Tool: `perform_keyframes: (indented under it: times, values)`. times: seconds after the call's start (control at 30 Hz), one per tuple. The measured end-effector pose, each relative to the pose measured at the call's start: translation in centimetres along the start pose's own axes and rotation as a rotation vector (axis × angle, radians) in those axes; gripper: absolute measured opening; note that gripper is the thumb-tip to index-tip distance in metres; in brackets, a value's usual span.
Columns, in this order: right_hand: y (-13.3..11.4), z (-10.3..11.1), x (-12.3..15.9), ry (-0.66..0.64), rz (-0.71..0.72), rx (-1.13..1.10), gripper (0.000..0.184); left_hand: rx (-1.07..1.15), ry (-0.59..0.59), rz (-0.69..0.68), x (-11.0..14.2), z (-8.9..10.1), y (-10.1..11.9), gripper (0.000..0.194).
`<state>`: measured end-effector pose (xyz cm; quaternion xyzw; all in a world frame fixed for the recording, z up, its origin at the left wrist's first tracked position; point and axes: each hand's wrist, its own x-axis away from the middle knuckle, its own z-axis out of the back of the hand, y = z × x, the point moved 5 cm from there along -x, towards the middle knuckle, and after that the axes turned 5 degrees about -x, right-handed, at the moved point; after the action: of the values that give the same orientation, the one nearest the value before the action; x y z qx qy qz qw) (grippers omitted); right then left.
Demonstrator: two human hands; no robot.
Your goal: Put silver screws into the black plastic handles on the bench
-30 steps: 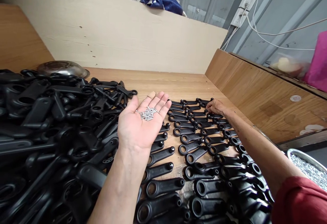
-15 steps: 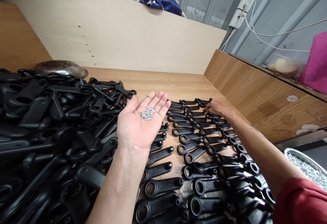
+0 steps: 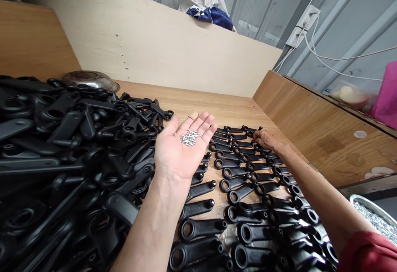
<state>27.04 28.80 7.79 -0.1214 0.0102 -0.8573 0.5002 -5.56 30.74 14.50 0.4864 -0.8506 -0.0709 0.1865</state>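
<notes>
My left hand [image 3: 172, 158] is held palm up with its fingers stretched out, and a small heap of short silvery metal pins [image 3: 190, 138] lies in it. Under and beside it are rows of black crank-shaped arms [image 3: 203, 228], each with a ring at one end and a narrow raised post at the other. Some posts show a bright metal tip. At the far right of the rows, my right hand [image 3: 265, 139] touches the post end of one arm. Its fingers are drawn together, and what lies between them is hidden.
A large heap of loose black arms [image 3: 71, 156] fills the left side. Behind it lies an upturned metal bowl [image 3: 91, 80]. A pale board [image 3: 173, 48] closes the back, with a wooden side board [image 3: 325, 135] on the right. Beyond my right forearm stands a basin of metal pins [image 3: 372, 214].
The whole view has shifted, so everything appears slightly farther right and mostly lower. My left hand still bears the pins, and my right hand stays at the far end of the rows.
</notes>
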Motion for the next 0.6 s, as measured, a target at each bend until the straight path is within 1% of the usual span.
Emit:
perform_keyframes:
  times: [0.1, 0.3, 0.47, 0.6]
  values:
    - [0.0, 0.6, 0.5, -0.028, -0.033, -0.153, 0.023, 0.003, -0.008, 0.002, 0.1, 0.0, 0.0, 0.044]
    - [-1.1, 2.2, 1.4, -0.167, -0.039, -0.4, 0.018, -0.005, -0.02, 0.005, 0.1, -0.1, -0.1, 0.045]
    - [-1.4, 1.9, 1.2, -0.248, -0.081, -0.468, 0.016, -0.009, -0.022, 0.005, 0.0, -0.3, 0.0, 0.046]
    - [-1.2, 1.6, 0.9, -0.271, -0.11, -0.479, 0.016, -0.013, -0.016, 0.003, 0.1, -0.2, -0.1, 0.046]
